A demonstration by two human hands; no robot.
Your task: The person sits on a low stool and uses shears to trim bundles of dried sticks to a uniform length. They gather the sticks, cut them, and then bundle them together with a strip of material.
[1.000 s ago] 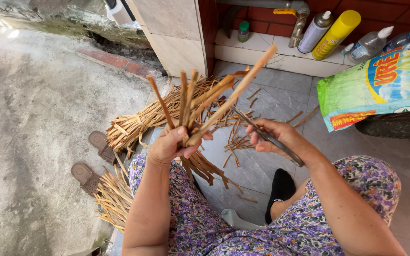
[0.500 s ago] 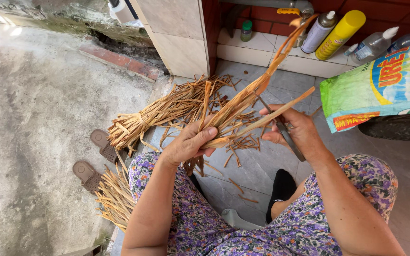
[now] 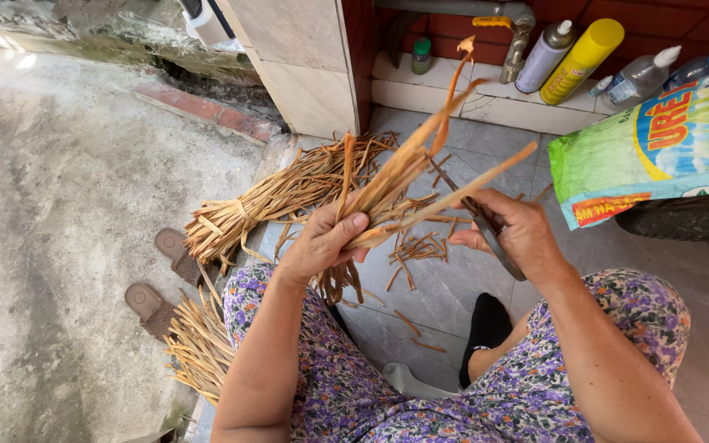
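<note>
My left hand [image 3: 322, 243] grips a bunch of dried tan leaf strips [image 3: 400, 176] that fan up and to the right over my lap. My right hand [image 3: 519, 234] holds dark scissors [image 3: 486, 230], its fingers touching the lowest strip of the bunch. A tied bundle of the same dried strips [image 3: 272, 197] lies on the tiled floor just beyond my left hand. Short cut pieces [image 3: 416, 250] are scattered on the tiles below the bunch.
A second bundle of strips [image 3: 198, 344] lies by my left knee, beside a pair of brown sandals [image 3: 162, 275]. A green and yellow printed sack [image 3: 658, 143] sits at right. Several bottles [image 3: 580, 53] and a tap [image 3: 514, 37] line the brick wall ledge. A black sock covers my foot [image 3: 486, 328].
The bunch has tilted from upright toward the right. My right hand with the scissors has moved right and closer to the strips' lower edge.
</note>
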